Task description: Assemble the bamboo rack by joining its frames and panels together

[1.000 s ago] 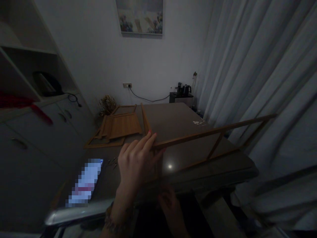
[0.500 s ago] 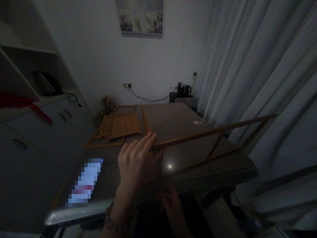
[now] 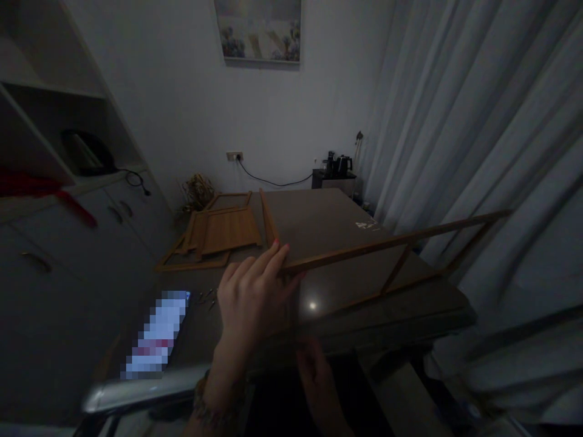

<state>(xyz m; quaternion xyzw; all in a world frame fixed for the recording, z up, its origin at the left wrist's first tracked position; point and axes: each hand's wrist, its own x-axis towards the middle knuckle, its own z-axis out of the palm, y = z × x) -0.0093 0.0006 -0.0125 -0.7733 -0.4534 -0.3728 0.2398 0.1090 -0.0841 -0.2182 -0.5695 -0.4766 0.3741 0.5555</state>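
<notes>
Grasping the near-left end of wooden frame (image 3: pixel 346 252) with left hand (image 3: pixel 248 288): fingers closed over the top bar, thumb just under. Wearing beaded bracelet (image 3: pixel 212 406) on that wrist. Standing upright on one long edge at the near right of worktop (image 3: pixel 314 212), with top bar slanting away toward curtain (image 3: pixel 483 139), plus crosspieces down to the bottom bar.

Low by the worktop's front edge: right hand (image 3: pixel 316 373), dim and blurred, below the frame's held end. Fingers looking partly curled; cannot tell whether grasping anything.

Just past left fingertips: wooden strip (image 3: pixel 268 215), running away toward the back wall. Cannot tell whether joined to the frame.

Far left on the worktop: slatted panel (image 3: pixel 231 230), lying over flat frame piece (image 3: pixel 194 266). Cannot tell how many pieces underneath. Nearer, just left of the left hand: small fasteners (image 3: pixel 212 304), too small to identify. Beside those, near the left edge: phone (image 3: pixel 157 334), screen lit and pixelated. On the right half, beyond the upright frame: white scraps (image 3: pixel 364 224).

Behind: dried plant (image 3: pixel 200 189) at left, low stand (image 3: pixel 332 182) with black kettle (image 3: pixel 344 164) at right, cable (image 3: pixel 273 183) from socket (image 3: pixel 234 156), picture (image 3: pixel 262 30) above. Along the left: cabinet (image 3: pixel 68 261) with red cloth (image 3: pixel 27 182) and second kettle (image 3: pixel 86 152) on top.
</notes>
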